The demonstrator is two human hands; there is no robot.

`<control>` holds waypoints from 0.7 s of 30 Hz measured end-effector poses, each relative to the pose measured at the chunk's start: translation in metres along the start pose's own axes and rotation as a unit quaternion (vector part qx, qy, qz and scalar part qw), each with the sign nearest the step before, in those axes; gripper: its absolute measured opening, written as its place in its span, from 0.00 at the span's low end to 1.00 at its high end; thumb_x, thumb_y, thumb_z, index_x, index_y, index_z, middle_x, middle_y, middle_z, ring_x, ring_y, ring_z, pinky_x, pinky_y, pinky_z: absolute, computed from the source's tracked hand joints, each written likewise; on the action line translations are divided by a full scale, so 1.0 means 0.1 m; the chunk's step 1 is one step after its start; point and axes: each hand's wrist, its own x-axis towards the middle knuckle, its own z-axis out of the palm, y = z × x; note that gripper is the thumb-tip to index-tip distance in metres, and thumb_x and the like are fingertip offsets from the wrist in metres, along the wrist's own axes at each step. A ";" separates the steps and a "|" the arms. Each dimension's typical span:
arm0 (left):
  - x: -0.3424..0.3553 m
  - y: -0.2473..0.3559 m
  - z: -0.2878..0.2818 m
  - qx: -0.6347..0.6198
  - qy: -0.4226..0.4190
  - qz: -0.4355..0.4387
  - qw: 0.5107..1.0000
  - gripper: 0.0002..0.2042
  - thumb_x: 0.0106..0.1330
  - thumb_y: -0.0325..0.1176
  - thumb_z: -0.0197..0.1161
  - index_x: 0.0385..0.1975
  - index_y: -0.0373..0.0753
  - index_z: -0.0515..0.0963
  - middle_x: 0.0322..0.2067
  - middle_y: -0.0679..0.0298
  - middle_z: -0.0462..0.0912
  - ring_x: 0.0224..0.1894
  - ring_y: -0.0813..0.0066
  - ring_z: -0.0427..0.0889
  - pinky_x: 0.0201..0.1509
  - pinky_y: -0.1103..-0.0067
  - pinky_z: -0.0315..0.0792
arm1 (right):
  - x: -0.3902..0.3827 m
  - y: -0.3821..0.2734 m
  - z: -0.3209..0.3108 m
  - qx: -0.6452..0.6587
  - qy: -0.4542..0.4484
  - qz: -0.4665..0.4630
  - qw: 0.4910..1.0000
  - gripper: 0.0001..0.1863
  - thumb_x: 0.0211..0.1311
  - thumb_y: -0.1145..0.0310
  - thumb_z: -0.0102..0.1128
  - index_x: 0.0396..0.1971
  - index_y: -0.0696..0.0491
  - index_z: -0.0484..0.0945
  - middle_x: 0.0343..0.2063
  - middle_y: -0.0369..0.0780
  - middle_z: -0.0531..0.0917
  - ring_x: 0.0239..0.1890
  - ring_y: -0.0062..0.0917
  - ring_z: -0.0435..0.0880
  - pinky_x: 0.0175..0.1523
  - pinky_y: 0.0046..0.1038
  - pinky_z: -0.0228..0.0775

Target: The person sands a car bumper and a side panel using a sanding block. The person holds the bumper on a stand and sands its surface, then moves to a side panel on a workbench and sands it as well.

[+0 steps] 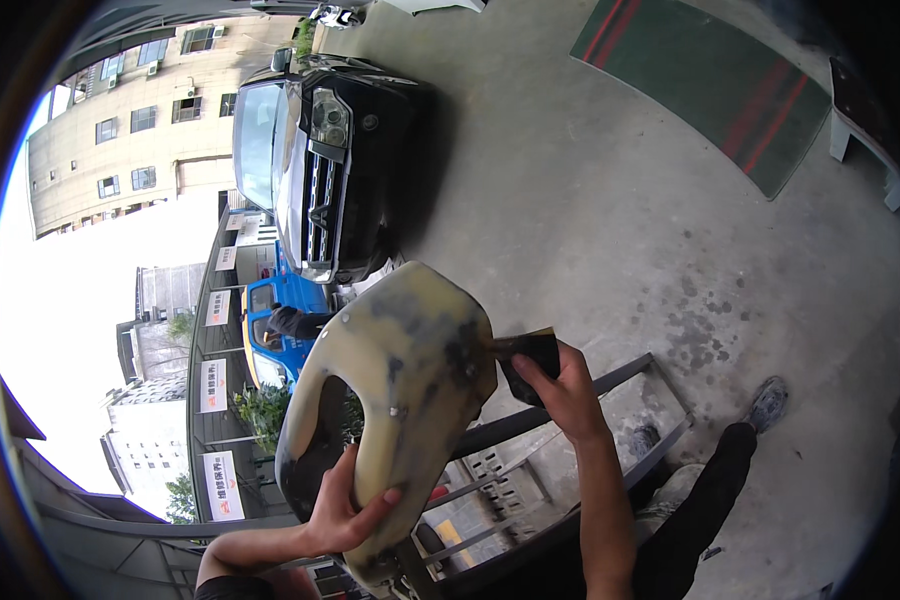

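Curved panel [410, 375], yellowish-cream with grey-black blotches, tilted, with an elongated opening; small black sheet [543, 350], bent, at its right edge.

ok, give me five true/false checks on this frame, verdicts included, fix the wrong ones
1. The left hand is on the part. True.
2. The right hand is empty. False: it holds a black sheet.
3. The part is plain black all over. False: it is mostly yellowish, with dark patches.
4. The green panel has red stripes. True.
5. The car with its front in view is white. False: it is black.
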 end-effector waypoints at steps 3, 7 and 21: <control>0.02 0.00 0.04 -0.008 0.027 0.023 0.999 0.26 0.66 0.36 0.67 0.57 0.27 0.66 0.43 0.54 0.82 0.46 0.73 0.80 0.50 0.75 0.74 | 0.10 -0.06 0.00 -0.034 -0.021 0.005 0.999 0.11 0.71 0.70 0.62 0.47 0.60 0.81 0.36 0.37 0.87 0.37 0.18 0.82 0.47 0.23 0.75; 0.03 -0.07 0.03 -0.004 0.039 0.040 0.998 0.24 0.65 0.36 0.67 0.53 0.26 0.68 0.37 0.54 0.83 0.40 0.73 0.82 0.45 0.74 0.76 | 0.13 -0.20 0.07 -0.084 -0.022 -0.008 0.996 0.12 0.70 0.67 0.64 0.47 0.59 0.80 0.36 0.40 0.87 0.38 0.21 0.84 0.47 0.26 0.76; 0.02 -0.02 0.05 0.023 0.054 0.054 0.997 0.24 0.64 0.36 0.69 0.52 0.27 0.69 0.35 0.55 0.83 0.37 0.73 0.82 0.42 0.74 0.75 | 0.17 0.26 0.50 0.004 0.135 -0.090 0.987 0.18 0.59 0.65 0.76 0.42 0.58 0.79 0.35 0.39 0.87 0.37 0.21 0.85 0.45 0.26 0.77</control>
